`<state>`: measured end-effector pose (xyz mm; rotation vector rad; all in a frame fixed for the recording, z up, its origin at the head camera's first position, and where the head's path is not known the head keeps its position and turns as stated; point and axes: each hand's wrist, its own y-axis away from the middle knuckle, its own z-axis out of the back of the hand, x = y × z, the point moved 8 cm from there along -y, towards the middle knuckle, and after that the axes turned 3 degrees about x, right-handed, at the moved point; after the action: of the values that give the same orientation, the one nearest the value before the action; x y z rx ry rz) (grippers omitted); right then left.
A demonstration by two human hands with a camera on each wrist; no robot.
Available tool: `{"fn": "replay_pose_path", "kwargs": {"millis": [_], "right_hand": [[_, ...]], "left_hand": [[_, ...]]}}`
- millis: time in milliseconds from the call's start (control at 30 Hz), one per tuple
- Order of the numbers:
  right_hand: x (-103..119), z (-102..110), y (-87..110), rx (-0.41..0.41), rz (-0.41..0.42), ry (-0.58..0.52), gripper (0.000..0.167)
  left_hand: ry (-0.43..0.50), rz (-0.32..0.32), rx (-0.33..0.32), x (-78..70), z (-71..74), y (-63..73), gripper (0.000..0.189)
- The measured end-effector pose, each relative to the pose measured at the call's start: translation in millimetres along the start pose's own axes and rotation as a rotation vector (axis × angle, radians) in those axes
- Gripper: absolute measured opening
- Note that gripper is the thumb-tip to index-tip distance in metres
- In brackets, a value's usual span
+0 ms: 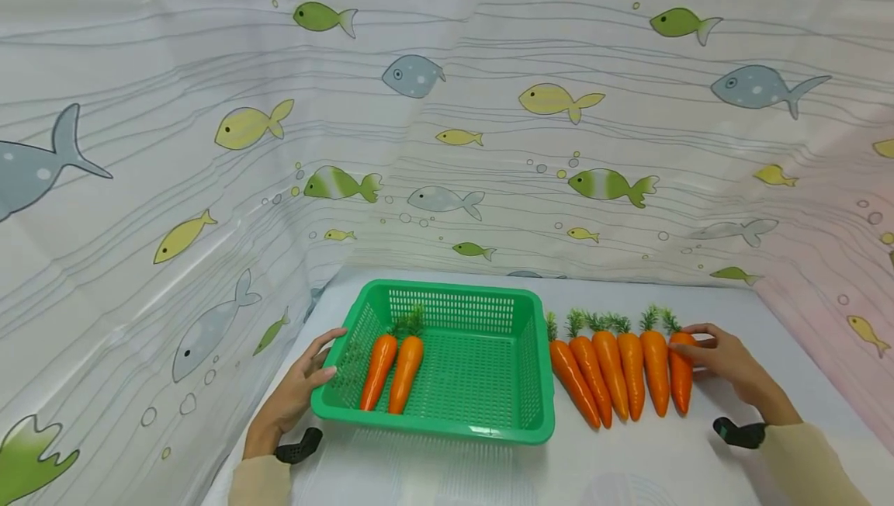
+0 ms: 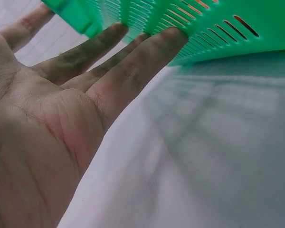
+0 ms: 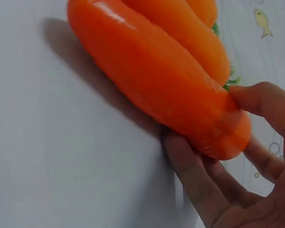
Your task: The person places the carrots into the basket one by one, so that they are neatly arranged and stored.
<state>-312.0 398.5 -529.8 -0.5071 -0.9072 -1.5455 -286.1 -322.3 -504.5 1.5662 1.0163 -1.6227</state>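
A green slotted plastic basket (image 1: 468,382) sits on the white table with two orange carrots (image 1: 407,376) inside, their leafy green tops toward the back. My left hand (image 1: 293,389) is at the basket's left side. In the left wrist view, its extended fingertips (image 2: 173,35) touch the slotted wall. At the right end of a row of carrots, my right hand (image 1: 729,366) grips the thick end of the last carrot (image 1: 681,374). The right wrist view has the thumb on one side of this carrot (image 3: 156,71) and fingers on the other, with its body lying along its neighbour.
Several more carrots (image 1: 611,374) lie side by side right of the basket, tips toward me. The nearest one lies close against the basket's right wall. A fish-patterned sheet (image 1: 447,141) rises behind the table (image 1: 628,467) and along both sides.
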Motion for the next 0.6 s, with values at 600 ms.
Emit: {"fn": "replay_pose_path", "kwargs": {"millis": [600], "right_hand": [[-2, 16, 13.3, -0.052, 0.018, -0.065, 0.085]], "left_hand": [[0.002, 0.004, -0.008, -0.4, 0.3, -0.2, 0.063]]}}
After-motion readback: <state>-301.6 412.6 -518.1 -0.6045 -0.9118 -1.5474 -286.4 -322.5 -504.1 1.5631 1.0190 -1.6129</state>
